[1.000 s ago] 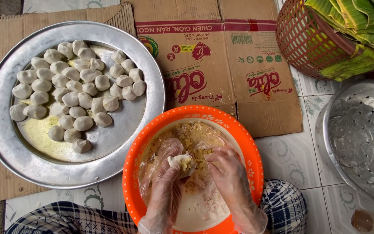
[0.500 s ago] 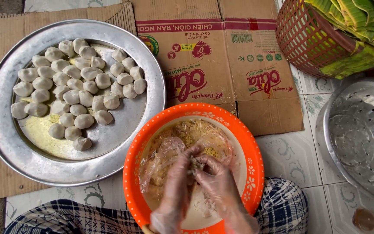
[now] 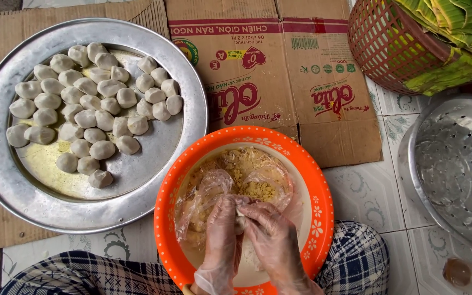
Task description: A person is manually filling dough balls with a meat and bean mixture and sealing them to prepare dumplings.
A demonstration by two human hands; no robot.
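Head view: my left hand (image 3: 222, 240) and right hand (image 3: 271, 243), both gloved, pinch together on a small dough lump (image 3: 241, 218), mostly hidden between my fingers, over the orange bowl (image 3: 323, 213). Beyond, up-left, dough balls (image 3: 91, 117) fill a metal tray (image 3: 6, 186).

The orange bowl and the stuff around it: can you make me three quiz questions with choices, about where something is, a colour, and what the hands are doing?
1. Where is the round metal tray of dough balls?
A. left of the orange bowl
B. right of it
C. inside it

2. What colour is the basket?
A. blue
B. red
C. white

3. The left hand and right hand are
A. apart
B. pressed together over the bowl
C. on the tray

Answers: 1 A, the tray lies left of the bowl. 2 B, its weave is red. 3 B, the gloved fingers meet over the filling.
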